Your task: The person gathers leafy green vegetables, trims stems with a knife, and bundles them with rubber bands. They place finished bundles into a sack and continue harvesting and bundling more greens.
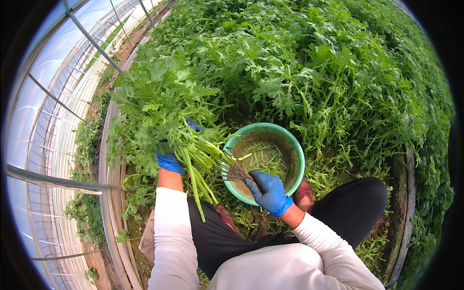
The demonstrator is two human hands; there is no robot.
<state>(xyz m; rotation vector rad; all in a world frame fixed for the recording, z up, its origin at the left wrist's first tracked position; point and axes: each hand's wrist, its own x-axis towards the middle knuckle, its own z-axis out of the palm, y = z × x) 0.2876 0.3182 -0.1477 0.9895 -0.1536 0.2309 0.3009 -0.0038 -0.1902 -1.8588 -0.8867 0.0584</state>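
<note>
My left hand (170, 161), in a blue glove, is wrapped around a large bunch of chrysanthemum greens (156, 101). The leaves spread over most of the hand, and the pale cut stems (199, 159) fan toward my lap and the basin. In my right hand (267, 190), also gloved in blue, is a small hand rake (236, 170) with thin metal tines; most of its handle is hidden by the fingers. Its tines lie against the stem ends, above the left rim of a green plastic basin (300, 156). Murky water and loose leaf scraps (266, 156) are inside the basin.
Dense uncut greens (290, 54) grow beyond the basin and to the right. Trimmings litter the soil around my red shoes (303, 192). A board edging (108, 152) runs along the left beside the greenhouse frame (58, 179); another board (407, 214) lies at right.
</note>
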